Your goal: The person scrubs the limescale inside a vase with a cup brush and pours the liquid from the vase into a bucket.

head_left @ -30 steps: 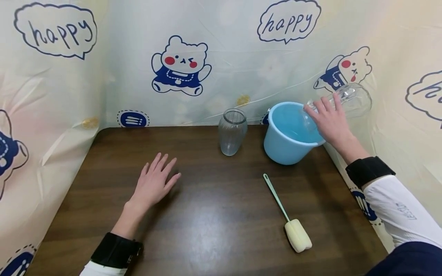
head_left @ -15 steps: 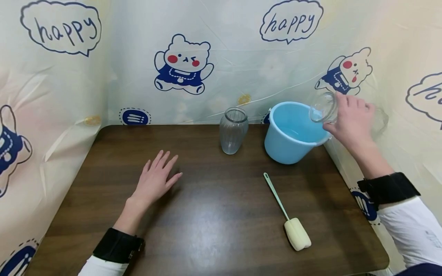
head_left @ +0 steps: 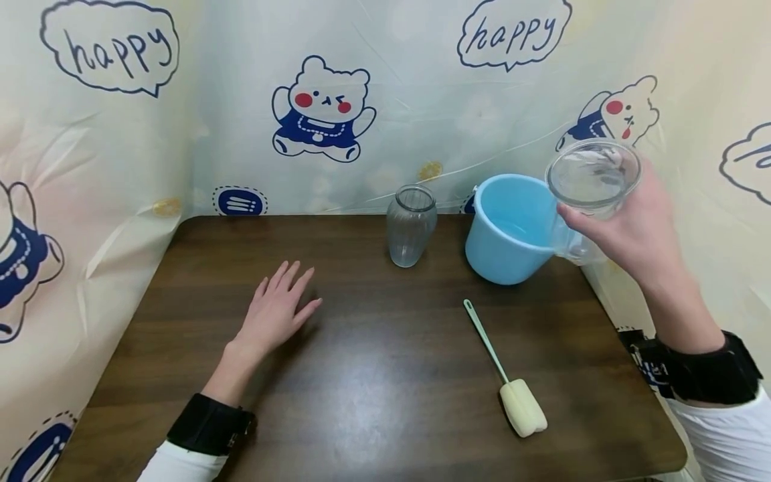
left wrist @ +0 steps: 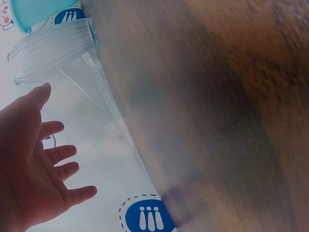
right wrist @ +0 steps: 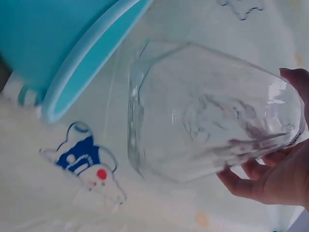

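Note:
A clear glass vase (head_left: 593, 173) is gripped near its mouth by my right hand (head_left: 647, 227). Its rim faces up toward the head camera and its body slants down beside the light blue bucket (head_left: 502, 251). In the right wrist view, fingers curl round the narrow end of the vase (right wrist: 203, 111). My left hand (head_left: 271, 314) is at the left part of the table, fingers spread and holding nothing. A second glass vase (head_left: 411, 227) stands upright left of the bucket. A sponge bottle brush (head_left: 523, 407) with a pale green handle lies in front of them.
The dark brown wooden table (head_left: 361, 375) is bordered at the back and sides by a printed curtain (head_left: 421, 107). The bucket sits at the table's back right corner, close to the curtain.
My right hand has moved right, away from the bucket's opening, and turned the vase from tilted over the bucket to mouth upward. The left hand keeps its place.

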Action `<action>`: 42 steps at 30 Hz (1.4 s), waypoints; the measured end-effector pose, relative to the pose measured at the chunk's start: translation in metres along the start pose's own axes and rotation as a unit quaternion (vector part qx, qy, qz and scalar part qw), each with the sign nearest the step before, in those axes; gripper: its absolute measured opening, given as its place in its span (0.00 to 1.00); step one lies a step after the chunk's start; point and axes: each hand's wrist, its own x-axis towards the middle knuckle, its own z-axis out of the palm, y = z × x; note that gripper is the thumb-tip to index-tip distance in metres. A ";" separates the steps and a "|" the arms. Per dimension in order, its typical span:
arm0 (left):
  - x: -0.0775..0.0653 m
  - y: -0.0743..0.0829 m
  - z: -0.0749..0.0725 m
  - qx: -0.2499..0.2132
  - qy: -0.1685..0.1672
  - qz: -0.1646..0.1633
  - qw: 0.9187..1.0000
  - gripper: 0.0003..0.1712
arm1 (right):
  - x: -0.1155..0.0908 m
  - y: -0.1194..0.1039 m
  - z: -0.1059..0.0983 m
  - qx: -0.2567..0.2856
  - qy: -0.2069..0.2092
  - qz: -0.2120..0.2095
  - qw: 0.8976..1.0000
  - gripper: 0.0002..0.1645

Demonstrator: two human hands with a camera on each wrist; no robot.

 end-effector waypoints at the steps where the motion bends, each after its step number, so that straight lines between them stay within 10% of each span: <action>1: 0.000 0.000 -0.001 0.000 -0.002 -0.001 1.000 0.41 | -0.002 -0.005 0.001 0.036 -0.008 0.001 0.999 0.52; 6: -0.001 0.001 -0.002 0.001 -0.010 -0.006 1.000 0.40 | -0.011 -0.028 0.018 0.177 -0.082 -0.010 0.981 0.45; 18: 0.002 0.006 -0.005 0.011 -0.010 -0.009 1.000 0.37 | -0.054 -0.045 0.128 0.294 -0.167 0.035 0.941 0.48; 32: -0.005 0.004 -0.006 0.019 -0.016 -0.029 0.999 0.36 | -0.043 -0.087 0.287 0.258 -0.180 0.071 0.947 0.61; 42: -0.009 0.002 -0.006 0.026 -0.019 -0.036 0.999 0.34 | -0.002 -0.101 0.352 0.228 -0.175 0.045 0.957 0.62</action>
